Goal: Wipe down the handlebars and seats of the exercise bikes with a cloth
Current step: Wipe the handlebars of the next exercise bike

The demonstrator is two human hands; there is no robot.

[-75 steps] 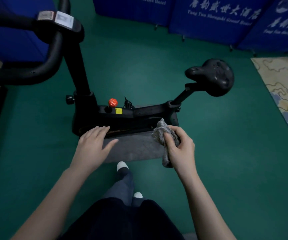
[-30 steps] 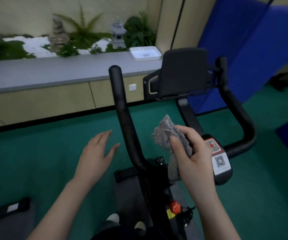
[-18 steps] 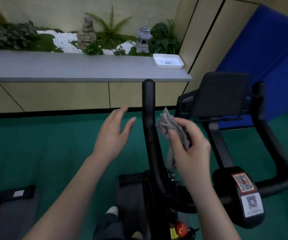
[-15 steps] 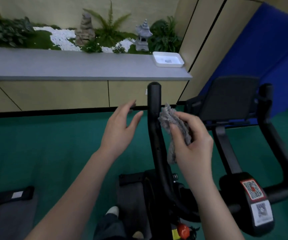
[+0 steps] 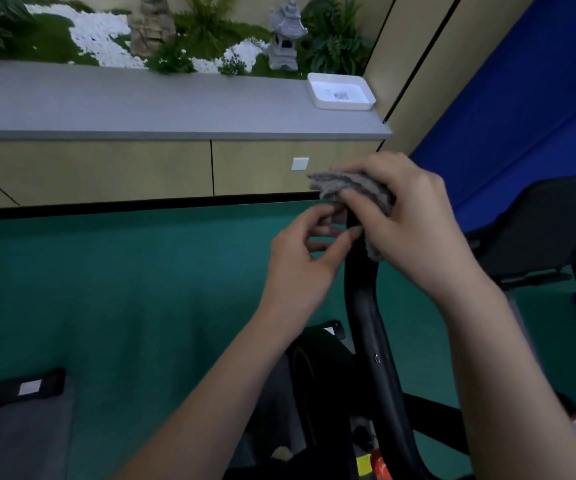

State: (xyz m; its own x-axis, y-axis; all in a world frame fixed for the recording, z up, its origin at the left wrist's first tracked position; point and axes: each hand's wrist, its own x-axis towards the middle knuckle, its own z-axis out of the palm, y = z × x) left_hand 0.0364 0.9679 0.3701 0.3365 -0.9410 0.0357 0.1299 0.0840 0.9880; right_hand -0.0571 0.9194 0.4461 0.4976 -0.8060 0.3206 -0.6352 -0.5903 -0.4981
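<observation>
Light was dim, brightest on the white pebbles (image 5: 96, 29) at the top. The black handlebar (image 5: 362, 296) lost detail in shadow. The frame's edges bent and blurred.

The right hand (image 5: 414, 230) has brought the cloth (image 5: 352, 188) from beside the handlebar (image 5: 366, 306) up over its top end, near mid-frame. The left hand (image 5: 300, 258), earlier spread and apart, has closed in, its fingers curled against the bar just below the cloth.

Right hand (image 5: 414, 220) grips cloth (image 5: 352, 188); left hand (image 5: 300, 261) loosely curled
</observation>
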